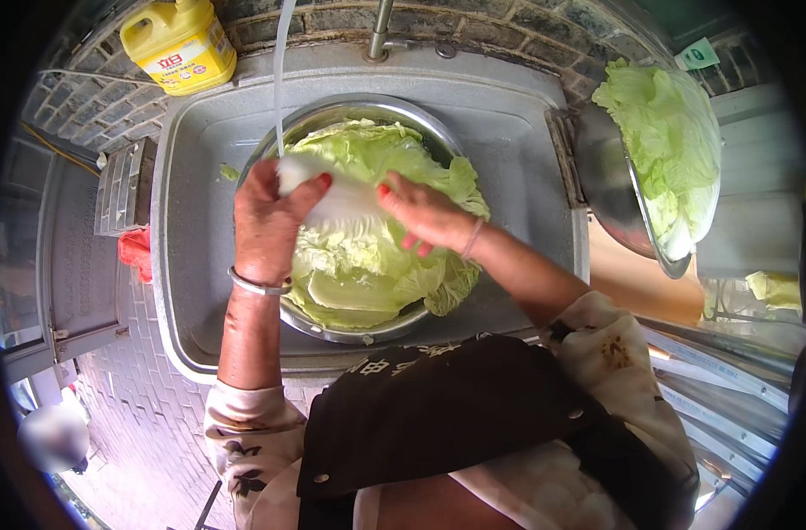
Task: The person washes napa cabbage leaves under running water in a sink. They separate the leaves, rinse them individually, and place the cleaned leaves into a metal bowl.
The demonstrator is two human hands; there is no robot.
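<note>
A napa cabbage leaf, its pale stem blurred by motion, is in my left hand, between thumb and fingers. My right hand is at the leaf's right side with the thumb up; whether it grips the leaf is unclear. Under both hands, a steel basin is heaped with wet cabbage leaves. The basin stands in a grey stone-like sink. A pale hose hangs down from above, its lower end beside my left hand.
A yellow detergent jug stands at the sink's back left corner, with a metal tap behind the basin. On the right, a second steel bowl holds more cabbage. A red cloth or bag lies by the left rim.
</note>
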